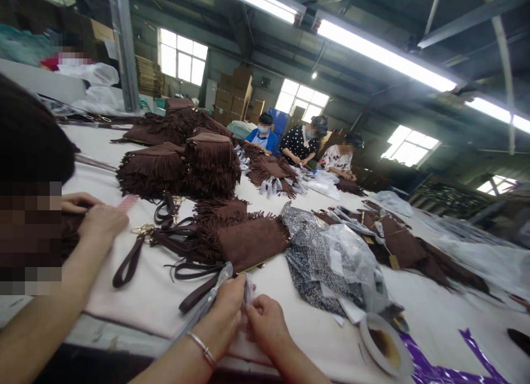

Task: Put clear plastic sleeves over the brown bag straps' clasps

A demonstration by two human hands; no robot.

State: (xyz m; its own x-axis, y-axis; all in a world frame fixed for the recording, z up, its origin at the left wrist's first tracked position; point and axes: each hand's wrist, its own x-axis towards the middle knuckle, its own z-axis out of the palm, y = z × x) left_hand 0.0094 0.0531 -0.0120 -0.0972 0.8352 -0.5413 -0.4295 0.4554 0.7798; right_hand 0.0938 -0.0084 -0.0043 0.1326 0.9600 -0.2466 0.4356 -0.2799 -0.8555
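Observation:
At the table's near edge, my left hand (pixel 227 309) is closed around a strip of clear plastic wrap (pixel 202 307) that seems to cover a strap. My right hand (pixel 267 322) pinches the end of the same plastic close beside it. Just beyond my fingers lies a brown fringed suede bag (pixel 252 243), its zipper edge facing me. Dark wrist straps (pixel 199 296) spread out to its left, and a bunch of gold clasps (pixel 143 231) sits farther left. What is inside the plastic between my hands is hidden.
At left, a co-worker's hands (pixel 103 224) work close by. Stacked fringed bags (pixel 178 158) rise behind. Grey speckled fabric (pixel 306 262) and crumpled plastic (pixel 351 257) lie right, near a tape roll (pixel 385 345) and purple plastic (pixel 439 367). Several people sit across the table.

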